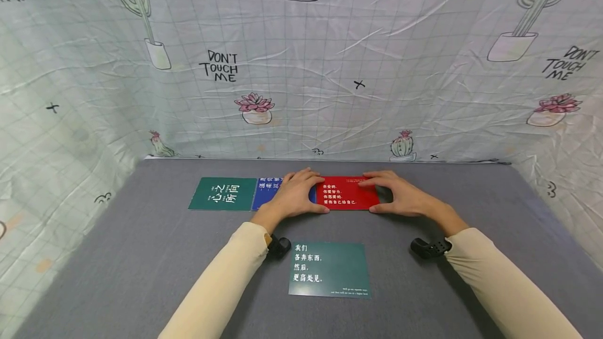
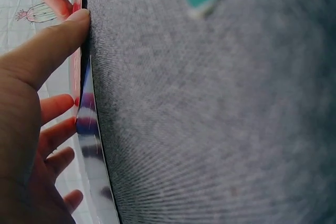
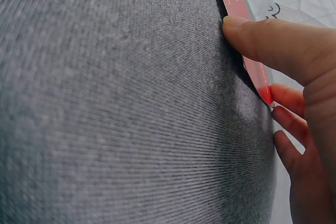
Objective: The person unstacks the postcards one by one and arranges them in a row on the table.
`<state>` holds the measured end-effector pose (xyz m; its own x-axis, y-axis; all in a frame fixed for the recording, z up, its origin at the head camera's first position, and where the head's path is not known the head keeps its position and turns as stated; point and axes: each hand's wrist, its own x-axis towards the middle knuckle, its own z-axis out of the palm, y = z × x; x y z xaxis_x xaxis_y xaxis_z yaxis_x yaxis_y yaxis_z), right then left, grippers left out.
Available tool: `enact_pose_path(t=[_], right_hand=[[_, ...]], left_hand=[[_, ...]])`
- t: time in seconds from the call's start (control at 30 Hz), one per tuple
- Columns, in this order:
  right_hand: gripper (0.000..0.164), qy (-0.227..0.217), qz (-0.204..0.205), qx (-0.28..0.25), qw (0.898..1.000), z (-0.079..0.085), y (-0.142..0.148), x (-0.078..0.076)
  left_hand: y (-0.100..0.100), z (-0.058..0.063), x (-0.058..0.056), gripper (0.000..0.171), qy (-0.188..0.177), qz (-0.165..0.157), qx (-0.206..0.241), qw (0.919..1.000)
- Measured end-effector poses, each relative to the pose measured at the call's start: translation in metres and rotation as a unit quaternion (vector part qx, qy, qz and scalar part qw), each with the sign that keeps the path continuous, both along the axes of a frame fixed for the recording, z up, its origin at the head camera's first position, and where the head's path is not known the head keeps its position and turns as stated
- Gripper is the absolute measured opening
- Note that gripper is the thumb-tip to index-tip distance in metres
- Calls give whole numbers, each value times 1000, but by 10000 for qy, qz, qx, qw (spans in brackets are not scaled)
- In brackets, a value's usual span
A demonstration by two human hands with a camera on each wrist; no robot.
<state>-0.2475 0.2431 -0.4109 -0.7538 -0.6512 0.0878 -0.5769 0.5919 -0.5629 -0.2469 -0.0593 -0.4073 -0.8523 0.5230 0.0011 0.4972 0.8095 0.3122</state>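
Observation:
In the head view a red card (image 1: 346,190) with white writing lies flat at the back of the grey table. My left hand (image 1: 293,195) spans its left end, thumb at the near edge and fingers at the far edge. At the right end my right hand (image 1: 406,196) holds it likewise between thumb and fingers. A blue card (image 1: 260,201) adjoins the red one on the left, partly hidden under my left hand. The right wrist view shows the right thumb (image 3: 252,38) against the red card's (image 3: 255,72) near edge.
Left of the blue card lies a dark green card (image 1: 200,192), its writing turned sideways. Another green card (image 1: 344,268) lies nearer me, between the forearms. A patterned cloth (image 1: 311,119) hangs behind the table (image 1: 155,266) and along both sides.

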Motion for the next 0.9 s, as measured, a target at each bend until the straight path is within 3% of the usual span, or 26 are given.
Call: enact_pose_path(t=[0.47, 0.9], right_hand=[[55, -48, -11, 109, 9999, 3, -1, 1], [53, -12, 29, 175, 9998, 3, -1, 0]], left_hand=[[1, 4, 2, 77, -98, -1, -196, 9998], [0, 1, 1, 77, 35, 36, -169, 9998]])
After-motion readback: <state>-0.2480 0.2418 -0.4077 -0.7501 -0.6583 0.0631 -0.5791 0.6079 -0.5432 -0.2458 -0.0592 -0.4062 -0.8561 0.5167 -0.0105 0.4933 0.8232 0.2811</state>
